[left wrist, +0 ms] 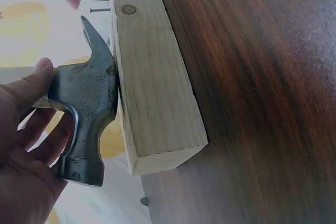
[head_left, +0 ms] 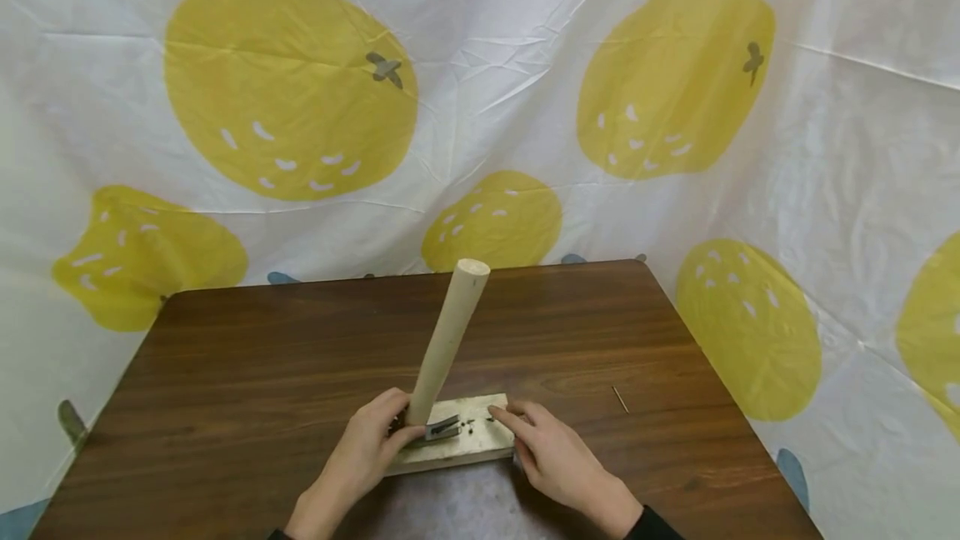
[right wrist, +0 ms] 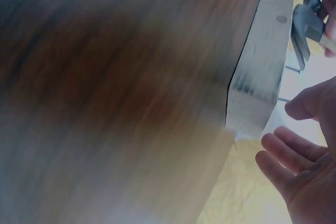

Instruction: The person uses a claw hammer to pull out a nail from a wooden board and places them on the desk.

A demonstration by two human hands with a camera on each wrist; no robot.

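Note:
A claw hammer [head_left: 447, 340] stands with its head on a pale wooden block [head_left: 486, 442], its handle rising and leaning slightly right in the head view. My left hand [head_left: 367, 438] holds it where the handle meets the head, thumb on the near side; in the left wrist view the metal head [left wrist: 84, 87] lies against the block. Several nails stick up from the block, two of them [left wrist: 98, 10] beyond the claw tips. My right hand [head_left: 551, 448] is at the block's right end, its index fingertip beside a nail. In the right wrist view its fingers [right wrist: 294, 150] are spread and loosely bent.
A loose nail [head_left: 619, 399] lies on the brown wood-grain table [head_left: 300, 357], right of the block. A greyish patch [head_left: 450, 507] shows at the near side of the table. White cloth with yellow fruit prints [head_left: 495, 219] hangs behind and beside the table.

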